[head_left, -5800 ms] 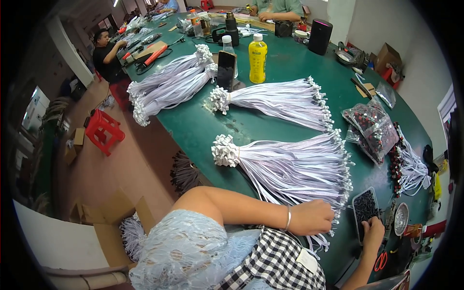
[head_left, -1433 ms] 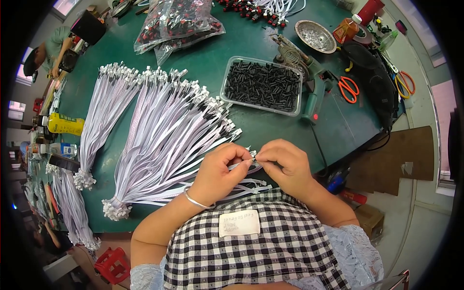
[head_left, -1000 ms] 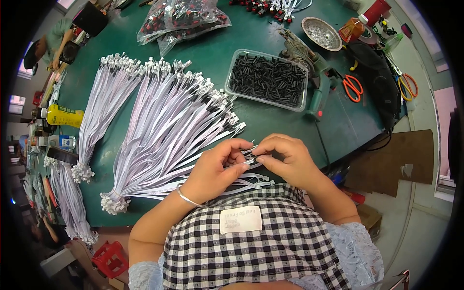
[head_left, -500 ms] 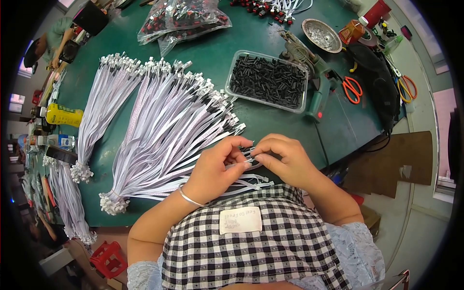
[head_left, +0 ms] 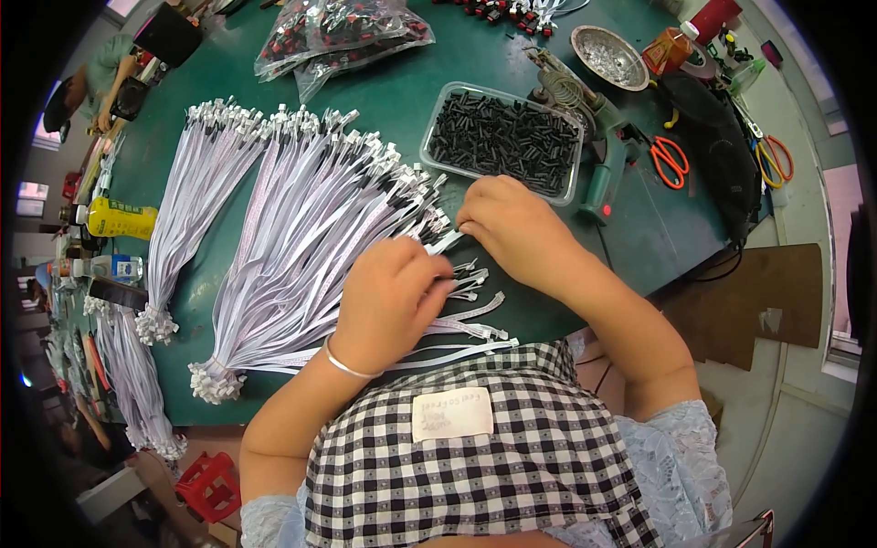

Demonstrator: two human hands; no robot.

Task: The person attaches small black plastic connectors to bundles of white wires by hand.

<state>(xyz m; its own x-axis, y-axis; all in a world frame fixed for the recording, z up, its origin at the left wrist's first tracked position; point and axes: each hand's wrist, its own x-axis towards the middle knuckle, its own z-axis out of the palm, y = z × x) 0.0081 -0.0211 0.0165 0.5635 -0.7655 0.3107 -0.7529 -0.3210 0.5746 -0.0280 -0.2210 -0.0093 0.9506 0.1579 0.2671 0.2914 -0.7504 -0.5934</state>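
A large fan of white flat cables with white connectors and black sleeves at the far ends lies before me, gathered at the near left. My right hand is closed in a pinch on the end of a white flat cable, close to the front side of the tub. My left hand is over the right part of the fan, its fingers curled and smeared by motion, so its hold is unclear. Several loose cable ends stick out beside it. A clear plastic tub holds short black tubes.
A green heat gun and orange-handled scissors lie right of the tub. Behind are a metal bowl and plastic bags of red-and-black parts. Another cable bundle lies left, near a yellow bottle. A person sits at far left.
My right hand has moved up and away toward the tub with the cable end. My left hand has turned and shifted slightly left and up, apart from the right.
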